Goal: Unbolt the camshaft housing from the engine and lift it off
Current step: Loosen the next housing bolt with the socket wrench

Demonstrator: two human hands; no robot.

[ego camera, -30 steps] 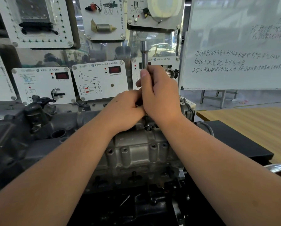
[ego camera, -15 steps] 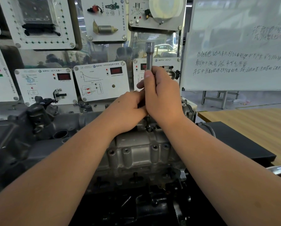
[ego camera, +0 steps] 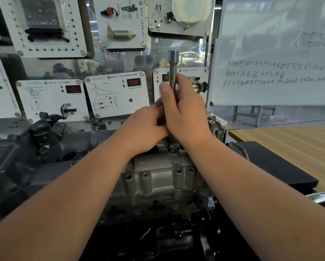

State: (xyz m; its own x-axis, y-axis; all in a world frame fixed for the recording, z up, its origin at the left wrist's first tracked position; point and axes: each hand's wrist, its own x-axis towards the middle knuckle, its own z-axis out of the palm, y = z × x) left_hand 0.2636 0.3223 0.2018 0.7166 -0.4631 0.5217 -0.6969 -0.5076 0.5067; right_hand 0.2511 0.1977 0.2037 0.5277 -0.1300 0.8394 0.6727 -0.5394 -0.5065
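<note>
Camshaft housing (ego camera: 157,185): the grey cast cover lies just below and nearer than both hands, seated on the dark engine (ego camera: 26,166); empty bolt holes show along its near edge, so by my reading part of the unbolting is done and lifting is not yet due.
Left hand (ego camera: 144,129): fingers curled in against the base of the tool, touching the right hand; what exactly they pinch is hidden behind the knuckles.
Right hand (ego camera: 184,113): wrapped round the shaft of the socket tool (ego camera: 173,72), thumb lying up along it, the tool upright and its free end rising above the fist.
Bolt (ego camera: 170,147): a dark head or boss shows directly under the hands, at the far edge of the housing; whether the tool's tip is seated on it I cannot tell.
Risk, slip: if the tool leans away from upright, it could ride off the head and round it.
Risk, drop: a freed bolt could fall into the dark gaps beside the left wrist.
Beyond the hands: white sensor panels (ego camera: 116,95), and to the right a whiteboard (ego camera: 280,53).
</note>
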